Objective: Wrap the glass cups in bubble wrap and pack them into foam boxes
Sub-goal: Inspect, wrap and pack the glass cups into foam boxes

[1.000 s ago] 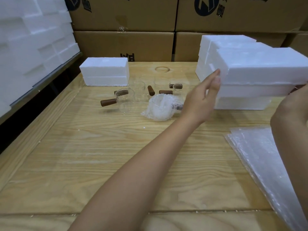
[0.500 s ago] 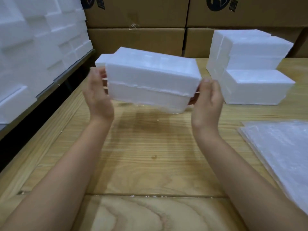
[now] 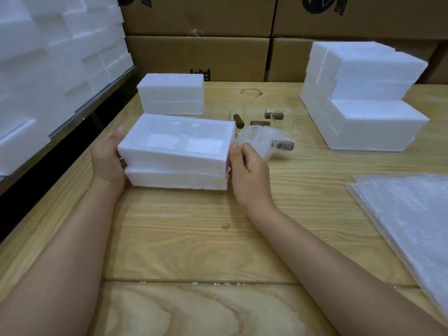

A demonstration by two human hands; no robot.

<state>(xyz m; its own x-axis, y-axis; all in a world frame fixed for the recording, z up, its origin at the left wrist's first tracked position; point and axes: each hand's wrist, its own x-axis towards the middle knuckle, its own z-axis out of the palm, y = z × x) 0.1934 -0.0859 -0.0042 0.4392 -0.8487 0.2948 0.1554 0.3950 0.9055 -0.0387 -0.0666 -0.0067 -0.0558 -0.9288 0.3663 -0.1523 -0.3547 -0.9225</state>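
While flanking the foam box (image 3: pixel 177 151), both hands — left hand (image 3: pixel 108 160), right hand (image 3: pixel 249 173) — clasp it.

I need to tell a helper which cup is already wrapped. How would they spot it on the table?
Start at the foam box held between the left hand and right hand. Just beyond its right end lies the wrapped cup. Unlike the bare glass cups behind it, it is a crinkled bubble-wrap bundle with a brown handle poking out.

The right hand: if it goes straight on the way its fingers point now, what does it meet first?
Probably the bubble-wrapped cup, lying just beyond the right hand, whose fingers point away from the person, past the foam box end. Depth is unclear.
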